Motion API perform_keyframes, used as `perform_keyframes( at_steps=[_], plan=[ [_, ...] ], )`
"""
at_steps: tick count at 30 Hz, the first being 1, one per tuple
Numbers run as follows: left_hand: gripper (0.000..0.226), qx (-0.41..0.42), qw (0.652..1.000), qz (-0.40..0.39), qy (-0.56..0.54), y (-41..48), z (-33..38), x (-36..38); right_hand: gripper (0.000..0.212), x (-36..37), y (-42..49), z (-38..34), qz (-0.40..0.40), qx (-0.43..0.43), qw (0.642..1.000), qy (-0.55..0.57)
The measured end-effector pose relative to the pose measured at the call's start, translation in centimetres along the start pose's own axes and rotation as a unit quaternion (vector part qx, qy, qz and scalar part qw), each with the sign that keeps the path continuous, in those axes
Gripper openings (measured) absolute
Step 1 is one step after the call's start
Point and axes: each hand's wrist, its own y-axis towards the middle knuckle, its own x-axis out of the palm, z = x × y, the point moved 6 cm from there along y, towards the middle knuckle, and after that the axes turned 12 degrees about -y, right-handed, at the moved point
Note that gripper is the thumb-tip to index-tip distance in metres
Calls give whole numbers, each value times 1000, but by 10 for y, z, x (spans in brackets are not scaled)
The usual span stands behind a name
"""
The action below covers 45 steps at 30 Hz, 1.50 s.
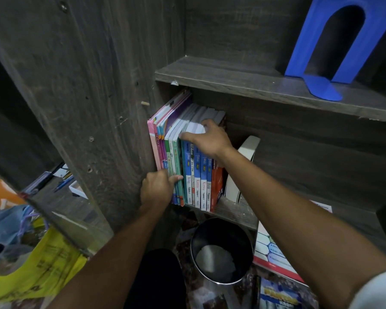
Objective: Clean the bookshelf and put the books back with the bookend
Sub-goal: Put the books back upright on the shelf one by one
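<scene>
At the lower shelf's (234, 212) left end, tight against the side panel (87, 85), the books (196, 170) stand upright in a row, spines flush with the front edge. My left hand (158, 188) is low on the front of the row, its fingers stretched flat against the green spines and gripping nothing. My right hand (210, 139) lies over the tops of the blue books, thumb along the front top edge and fingers hooked over the page edges, grasping them. Just right of the last red book a white object (247, 157) leans on the row; I cannot tell what it is. Past it the board runs on open toward the right. On the upper shelf (232, 83), well apart from the books, the blue bookend (299, 54) stands upright near the right end, its foot tongue reaching the front edge, with open board to its left. Below the lower shelf's front edge sits a round bin (196, 237).
</scene>
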Motion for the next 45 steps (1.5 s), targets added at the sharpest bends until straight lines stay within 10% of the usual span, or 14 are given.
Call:
perform_keyframes(
  at_steps=[5, 17, 28, 36, 45],
  plan=[
    [44, -24, 1000, -12, 0, -3, -4, 6, 149, 14, 7, 27, -21, 4, 998, 59],
    [42, -122, 989, -87, -13, -23, -1, 34, 70, 4, -28, 37, 32, 23, 997, 67],
    [31, -3, 950, -307, -58, -82, 42, 134, 23, -50, -75, 104, 54, 5, 991, 126],
    [45, -122, 880, -419, -188, -137, 41, 234, 17, -97, -162, 284, 205, 237, 948, 54],
    [29, -178, 872, -397, -224, -149, 51, 255, 32, -61, -226, 359, 126, 410, 900, 75]
  ],
)
